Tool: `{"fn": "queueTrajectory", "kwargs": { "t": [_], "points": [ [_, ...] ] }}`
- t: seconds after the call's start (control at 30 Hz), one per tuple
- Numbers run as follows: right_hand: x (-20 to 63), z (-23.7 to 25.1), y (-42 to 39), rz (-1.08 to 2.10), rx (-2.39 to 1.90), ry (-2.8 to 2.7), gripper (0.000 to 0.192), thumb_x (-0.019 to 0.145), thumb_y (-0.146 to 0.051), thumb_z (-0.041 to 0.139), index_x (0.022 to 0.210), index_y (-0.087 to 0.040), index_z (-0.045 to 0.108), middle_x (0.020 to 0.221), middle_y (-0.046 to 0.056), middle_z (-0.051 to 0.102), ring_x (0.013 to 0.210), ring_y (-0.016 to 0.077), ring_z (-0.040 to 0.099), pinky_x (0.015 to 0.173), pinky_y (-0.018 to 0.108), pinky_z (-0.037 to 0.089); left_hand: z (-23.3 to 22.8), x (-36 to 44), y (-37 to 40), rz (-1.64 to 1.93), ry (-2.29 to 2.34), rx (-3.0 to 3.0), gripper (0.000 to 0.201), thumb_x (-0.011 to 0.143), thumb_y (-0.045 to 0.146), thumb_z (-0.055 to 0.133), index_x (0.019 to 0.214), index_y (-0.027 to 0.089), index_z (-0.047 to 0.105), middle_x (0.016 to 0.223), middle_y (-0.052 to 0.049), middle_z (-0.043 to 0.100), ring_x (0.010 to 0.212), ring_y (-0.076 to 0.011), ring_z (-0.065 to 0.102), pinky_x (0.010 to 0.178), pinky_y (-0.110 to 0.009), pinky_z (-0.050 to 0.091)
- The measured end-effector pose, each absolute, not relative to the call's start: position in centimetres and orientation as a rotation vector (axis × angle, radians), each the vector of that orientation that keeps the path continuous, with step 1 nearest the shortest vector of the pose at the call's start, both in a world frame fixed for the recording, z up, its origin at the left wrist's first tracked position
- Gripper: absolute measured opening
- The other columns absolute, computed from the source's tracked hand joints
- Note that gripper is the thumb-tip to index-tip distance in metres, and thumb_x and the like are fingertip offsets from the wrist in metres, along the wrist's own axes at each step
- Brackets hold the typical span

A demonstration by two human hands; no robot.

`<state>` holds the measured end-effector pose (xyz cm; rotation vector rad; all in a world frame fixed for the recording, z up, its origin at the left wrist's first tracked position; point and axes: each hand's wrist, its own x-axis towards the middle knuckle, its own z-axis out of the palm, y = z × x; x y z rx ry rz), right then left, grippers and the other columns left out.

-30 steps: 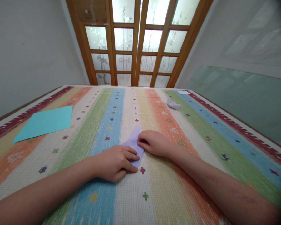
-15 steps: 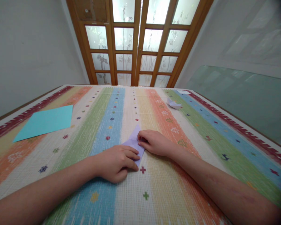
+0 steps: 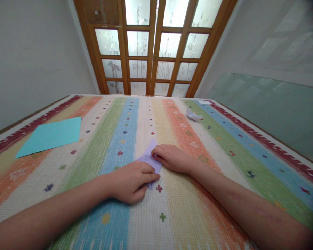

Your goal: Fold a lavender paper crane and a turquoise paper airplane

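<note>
A folded sheet of purple origami paper [image 3: 149, 157] lies in the middle of the table, its pointed tip facing away from me. My left hand [image 3: 132, 181] rests over its near left part, fingers stretched out and pressing down on it, with the thumb tucked lower. A small corner of the paper peeks out below that hand's index finger. At the paper's right edge, my right hand [image 3: 169, 157] has its fingertips closed in a pinch on the sheet. Much of the near half of the paper is hidden beneath my fingers.
A flat turquoise sheet [image 3: 52, 134] lies to the left. Farther off on the right sits a small folded pale-purple paper piece [image 3: 193, 115], with a white slip [image 3: 205, 102] behind it. A striped tablecloth [image 3: 94, 152] covers the table. Glass-paned wooden doors [image 3: 151, 57] stand beyond.
My left fingers have shifted slightly right and up across the purple paper, and its near corner now shows below them, folded over. My right fingertips have edged slightly left.
</note>
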<state>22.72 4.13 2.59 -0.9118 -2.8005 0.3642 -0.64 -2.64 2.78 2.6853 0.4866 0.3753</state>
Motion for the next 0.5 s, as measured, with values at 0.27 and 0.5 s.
{"fn": "queueTrajectory", "kwargs": {
  "t": [0.27,0.5],
  "points": [
    [22.91,2.44,4.24,0.328,-0.855,-2.826,0.023,0.101,-0.026,0.047,0.117,-0.022,0.063,0.103,0.008,0.069,0.093,0.0216,0.062,0.081,0.033,0.045,3.11,-0.66,-2.68,0.385,0.438,2.672,0.046,0.079,0.013,0.054,0.124,0.014,0.066,0.120,-0.016,0.064,0.109,-0.0283,0.061,0.099,-0.042,0.049],
    [22.99,2.17,4.54,0.378,-0.862,-2.814,0.025,0.101,-0.028,0.048,0.122,-0.024,0.062,0.107,0.007,0.069,0.097,0.0213,0.063,0.085,0.034,0.045,3.43,-1.41,-2.14,0.381,0.343,2.613,0.046,0.076,0.010,0.056,0.118,0.021,0.072,0.129,-0.013,0.061,0.116,-0.0287,0.060,0.101,-0.042,0.048]
  ]
}}
